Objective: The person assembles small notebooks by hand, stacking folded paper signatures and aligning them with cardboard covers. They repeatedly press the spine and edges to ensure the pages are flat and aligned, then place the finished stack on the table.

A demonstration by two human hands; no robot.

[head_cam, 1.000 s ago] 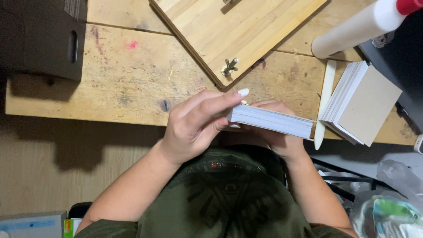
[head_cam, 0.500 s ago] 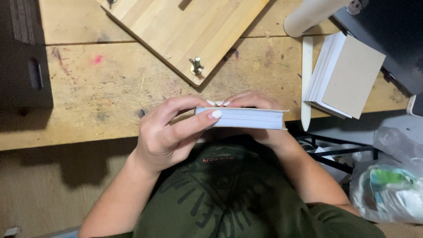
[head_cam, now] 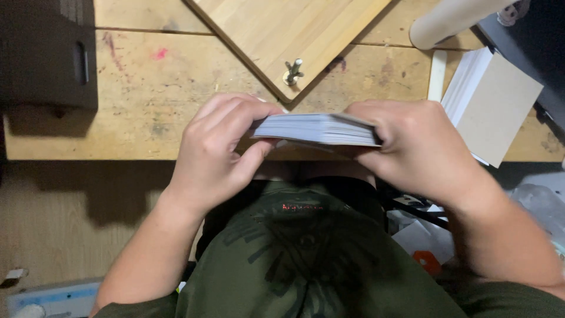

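The stack of white sheets point(head_cam: 318, 129) is held level above the near edge of the desk point(head_cam: 147, 100), just in front of the person's torso. All positions below are given relative to this stack.

The left hand point(head_cam: 220, 156) closes on the stack's left end: fingers curl over the top, thumb presses from beneath. The right hand point(head_cam: 412, 147) clamps the right end the same way, its grip wrapped over the top edge. Support at both ends appears to keep the loose sheets flat and their edges aligned.

Beyond the stack lies a wooden board point(head_cam: 288, 35), set at an angle, with a metal wing bolt point(head_cam: 292, 71) standing at its nearest corner. Right of the stack rests a second pile of sheets with a grey card cover point(head_cam: 491, 106); a pale flat tool point(head_cam: 437, 75) lies alongside it. A cardboard tube point(head_cam: 453, 17) lies beyond that pile. A dark box point(head_cam: 44, 53) sits far left.

Hidden or unclear: the stack's underside and both thumbs' contact points; the tube and board are cut by the frame edge. Items below right, near the lap, are indistinct.
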